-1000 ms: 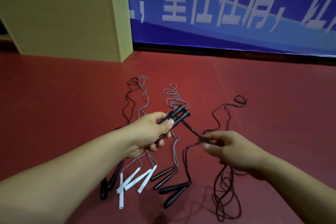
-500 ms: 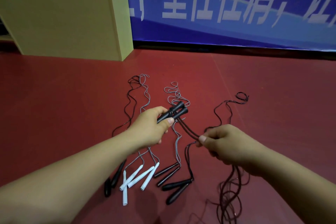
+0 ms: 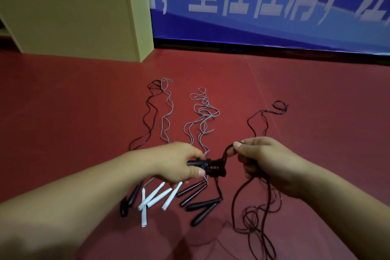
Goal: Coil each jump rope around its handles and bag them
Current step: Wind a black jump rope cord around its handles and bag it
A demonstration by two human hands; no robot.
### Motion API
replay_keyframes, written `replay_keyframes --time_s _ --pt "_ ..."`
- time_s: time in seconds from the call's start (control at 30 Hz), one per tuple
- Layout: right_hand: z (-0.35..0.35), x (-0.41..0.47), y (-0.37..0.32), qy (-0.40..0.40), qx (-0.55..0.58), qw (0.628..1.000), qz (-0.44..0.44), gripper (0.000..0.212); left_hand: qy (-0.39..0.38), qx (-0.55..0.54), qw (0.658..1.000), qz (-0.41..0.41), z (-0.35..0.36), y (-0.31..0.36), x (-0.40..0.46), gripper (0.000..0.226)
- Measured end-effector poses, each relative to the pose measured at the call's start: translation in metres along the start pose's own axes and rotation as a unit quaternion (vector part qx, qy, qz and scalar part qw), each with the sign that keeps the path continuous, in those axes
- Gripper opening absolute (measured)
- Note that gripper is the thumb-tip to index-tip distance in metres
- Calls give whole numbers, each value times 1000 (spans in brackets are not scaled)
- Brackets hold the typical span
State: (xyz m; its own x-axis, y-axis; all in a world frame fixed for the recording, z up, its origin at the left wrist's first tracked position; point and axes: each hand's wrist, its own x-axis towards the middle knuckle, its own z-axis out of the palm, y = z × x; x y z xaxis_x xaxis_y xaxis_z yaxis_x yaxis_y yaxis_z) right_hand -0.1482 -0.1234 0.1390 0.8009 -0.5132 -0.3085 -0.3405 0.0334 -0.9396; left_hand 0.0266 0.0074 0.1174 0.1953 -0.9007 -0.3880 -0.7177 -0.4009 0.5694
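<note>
Spread over the red floor [image 3: 306, 99]: several uncoiled jump ropes, cords trailing away toward the blue banner [image 3: 274, 6], handles lying near the person — a white set [image 3: 156, 196] and dark pairs [image 3: 200, 205] just below the hands. No bag in view.

Mid-coil on the dark rope [image 3: 251, 207], judging by the few turns already bunched on the held handles [image 3: 202, 167] and the long slack hanging down to a loose tangle on the floor.

To do this step well, probably: keep the two handles pressed side by side, lay each turn snug against the last, feed slack under light tension, and shake out the floor tangle before a knot reaches the wrap. Likely risk: loops slipping off the handle ends if wound too loosely.

Left hand [image 3: 177, 162]: fingers curled tight around the paired handles, thumb [image 3: 195, 172] clamped across them, wrapped end pointing toward the other hand.

Right hand [image 3: 266, 158]: fingers [image 3: 239, 145] closed in a pinch on the doubled cord just above the wrap, remaining cord running down past the palm; whether the lower fingers also grip it, hard to tell.
</note>
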Motion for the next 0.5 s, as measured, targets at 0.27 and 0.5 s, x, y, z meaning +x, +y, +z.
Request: replay_keyframes --time_s 0.27,0.5 --pt "-14 10 9 77 -100 992 -13 33 -37 16 995 93 -4 23 -10 14" --pt "-14 14 11 58 -77 995 -22 28 -91 -193 969 124 -5 27 -18 21"
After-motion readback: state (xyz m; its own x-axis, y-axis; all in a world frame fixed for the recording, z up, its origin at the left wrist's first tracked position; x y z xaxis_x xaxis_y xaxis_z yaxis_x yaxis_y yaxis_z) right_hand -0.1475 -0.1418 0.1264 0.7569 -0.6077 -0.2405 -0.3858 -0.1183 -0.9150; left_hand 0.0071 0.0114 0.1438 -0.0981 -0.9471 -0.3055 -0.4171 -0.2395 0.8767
